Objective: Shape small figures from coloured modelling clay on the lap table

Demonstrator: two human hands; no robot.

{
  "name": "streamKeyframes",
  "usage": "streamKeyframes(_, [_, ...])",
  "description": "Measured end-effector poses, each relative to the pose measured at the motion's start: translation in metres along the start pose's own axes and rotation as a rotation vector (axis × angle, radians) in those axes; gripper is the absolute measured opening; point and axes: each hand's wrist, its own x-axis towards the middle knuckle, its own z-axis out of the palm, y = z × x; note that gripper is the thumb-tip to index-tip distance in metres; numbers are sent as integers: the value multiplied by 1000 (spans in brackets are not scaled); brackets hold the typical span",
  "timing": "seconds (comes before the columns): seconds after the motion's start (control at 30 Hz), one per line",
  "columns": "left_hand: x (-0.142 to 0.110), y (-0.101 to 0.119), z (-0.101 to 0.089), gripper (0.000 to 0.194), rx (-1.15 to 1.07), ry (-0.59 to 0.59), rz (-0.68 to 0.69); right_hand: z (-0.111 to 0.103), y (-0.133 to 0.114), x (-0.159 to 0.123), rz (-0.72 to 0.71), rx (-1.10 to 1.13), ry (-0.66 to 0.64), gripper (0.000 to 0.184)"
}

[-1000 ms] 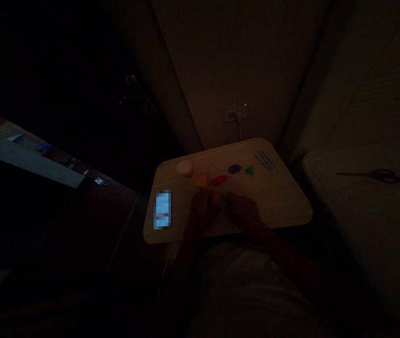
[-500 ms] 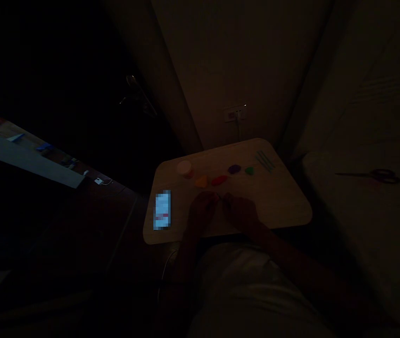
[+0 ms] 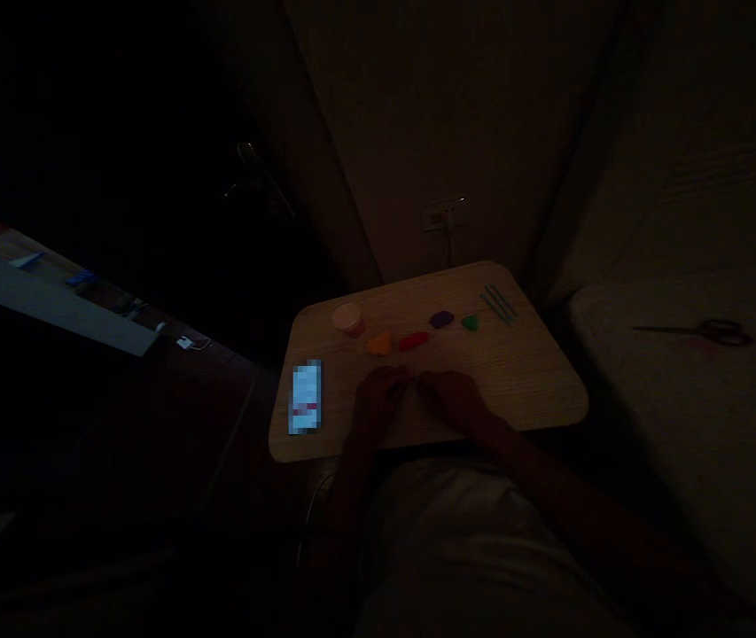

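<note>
In dim light, my left hand [image 3: 381,392] and my right hand [image 3: 452,394] meet fingertip to fingertip over the near part of a small wooden table [image 3: 524,390]. Both have their fingers closed in a pinch. What lies between them is too small and dark to name; only a faint reddish spot shows. Just beyond my hands lie a soft-looking orange lump [image 3: 379,344] and an elongated red lump [image 3: 413,340]. A purple oval lump [image 3: 442,319] and a green lump [image 3: 470,323] sit farther to the right.
A lidded pinkish tub [image 3: 348,320] stands at the back left, with a lit phone [image 3: 305,397] nearer me. Several thin green sticks [image 3: 499,304] lie at the back right. Scissors [image 3: 703,331] rest on the pale surface to the right. A wall socket [image 3: 444,215] holds a plug.
The pinkish-red piece seen at my left fingers a second ago is now mostly hidden. My right fingers have shifted slightly left to meet my left fingertips. The table's things stay put.
</note>
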Motion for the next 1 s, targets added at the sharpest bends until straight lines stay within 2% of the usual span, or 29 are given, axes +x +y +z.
streamKeyframes(0.33, [2,4,-2,17,-36,-2,-41,4,5,3,41,63,64,34])
streamKeyframes(1.0, [3,6,-2,12,-29,8,-30,0,0,-2,27,-10,39,35])
